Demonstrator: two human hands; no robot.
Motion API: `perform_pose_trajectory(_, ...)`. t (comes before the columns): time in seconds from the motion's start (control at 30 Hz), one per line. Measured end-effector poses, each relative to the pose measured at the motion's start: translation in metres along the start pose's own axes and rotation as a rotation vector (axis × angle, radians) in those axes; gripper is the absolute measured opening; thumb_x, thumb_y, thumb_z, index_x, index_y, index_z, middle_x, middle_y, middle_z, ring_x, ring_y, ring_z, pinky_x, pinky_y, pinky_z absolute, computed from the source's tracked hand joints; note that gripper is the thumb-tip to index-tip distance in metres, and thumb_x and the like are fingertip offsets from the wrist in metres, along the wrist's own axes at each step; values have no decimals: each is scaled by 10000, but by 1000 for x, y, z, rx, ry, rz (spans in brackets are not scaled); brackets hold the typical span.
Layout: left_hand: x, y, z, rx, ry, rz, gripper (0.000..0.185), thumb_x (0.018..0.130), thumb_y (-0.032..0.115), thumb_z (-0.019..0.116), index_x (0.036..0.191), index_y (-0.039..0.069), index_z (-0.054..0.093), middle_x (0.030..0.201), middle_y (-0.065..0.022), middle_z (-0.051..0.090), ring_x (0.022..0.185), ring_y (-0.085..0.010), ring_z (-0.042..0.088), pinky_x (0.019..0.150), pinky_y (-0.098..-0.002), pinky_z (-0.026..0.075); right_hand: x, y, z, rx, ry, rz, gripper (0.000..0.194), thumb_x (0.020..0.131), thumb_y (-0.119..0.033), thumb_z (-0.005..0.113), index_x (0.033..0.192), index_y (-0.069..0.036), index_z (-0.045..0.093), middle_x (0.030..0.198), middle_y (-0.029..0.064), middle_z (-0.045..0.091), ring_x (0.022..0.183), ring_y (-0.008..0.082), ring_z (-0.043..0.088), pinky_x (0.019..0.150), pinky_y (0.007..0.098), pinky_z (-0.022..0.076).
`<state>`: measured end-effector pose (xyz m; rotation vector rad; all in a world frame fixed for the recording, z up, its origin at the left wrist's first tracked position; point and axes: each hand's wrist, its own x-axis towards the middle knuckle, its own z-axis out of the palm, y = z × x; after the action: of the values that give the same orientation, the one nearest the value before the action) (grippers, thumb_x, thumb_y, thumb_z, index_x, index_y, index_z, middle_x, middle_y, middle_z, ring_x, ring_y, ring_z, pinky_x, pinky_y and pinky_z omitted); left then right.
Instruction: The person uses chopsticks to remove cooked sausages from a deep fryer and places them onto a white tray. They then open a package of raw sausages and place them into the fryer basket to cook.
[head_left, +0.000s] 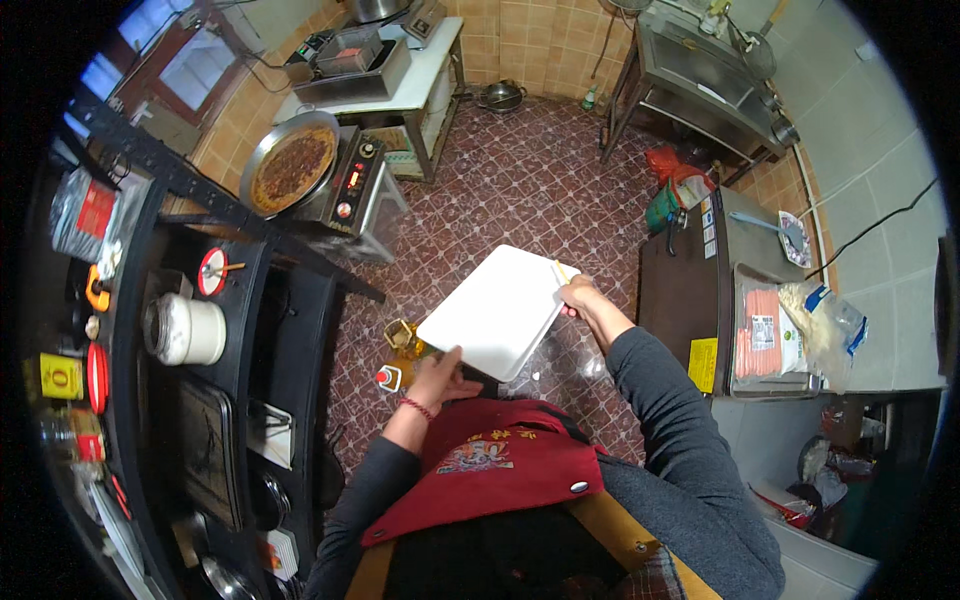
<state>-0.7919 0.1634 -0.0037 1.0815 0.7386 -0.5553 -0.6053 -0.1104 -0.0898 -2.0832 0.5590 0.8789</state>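
Note:
A white rectangular plastic tray (499, 307) is held tilted in front of me, above the floor. My left hand (442, 379) grips its near left corner, the thumb on top and the fingers underneath. At the far right corner, my right hand (581, 296) has hold of the edge. A thin yellow stick-like tool (561, 271) pokes out from the right hand over the tray; its kind is not clear. The tray's underside is hidden. Below my left hand, a bottle of amber liquid with a red cap (394, 376) stands on the floor.
On the left, a black metal shelf (259, 315) carries a white jar (191, 330) and dark baking trays (206, 450). A pan of dark red-brown food (294, 171) sits on a lit cooker (352, 184). At right, packaged pink sausages (759, 330) lie on a steel-topped cabinet (757, 232).

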Motion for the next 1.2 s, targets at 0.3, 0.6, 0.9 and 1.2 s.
perform_pose_trajectory(0.3, 107, 165, 10, 378, -80, 129, 715, 925, 580, 360, 1413, 61, 309, 1360, -142, 438, 1215, -281, 448, 970, -443, 384, 2, -134, -119, 37, 36, -466, 850, 819, -142, 551, 1388, 137, -16, 714, 85, 530, 432, 97, 445, 327, 238, 325)
perform_pose_trajectory(0.6, 217, 214, 104, -34, -296, -27, 620, 899, 465, 530, 1327, 31, 416, 1261, -142, 513, 1106, -247, 539, 895, -399, 466, 51, -240, -172, -281, -15, -574, 513, 872, -218, 554, 1214, 92, 328, 733, 145, 576, 484, 163, 545, 402, 289, 431)
perform_pose_trajectory(0.9, 311, 289, 114, -264, 67, 146, 342, 877, 187, 498, 1136, -30, 542, 1009, -123, 630, 873, -247, 638, 747, -383, 529, 187, -358, -275, -286, 119, -906, 351, 961, -328, 489, 1020, -10, 627, 670, 76, 623, 606, 174, 592, 557, 321, 446)
perform_pose_trajectory(1.2, 348, 333, 97, -502, 342, 196, 369, 771, 71, 514, 1121, -41, 485, 976, -137, 587, 864, -292, 628, 742, -444, 552, 270, -507, -273, -46, -37, -1410, 309, 963, -297, 493, 889, -18, 605, 732, 59, 589, 630, 140, 539, 603, 258, 430)
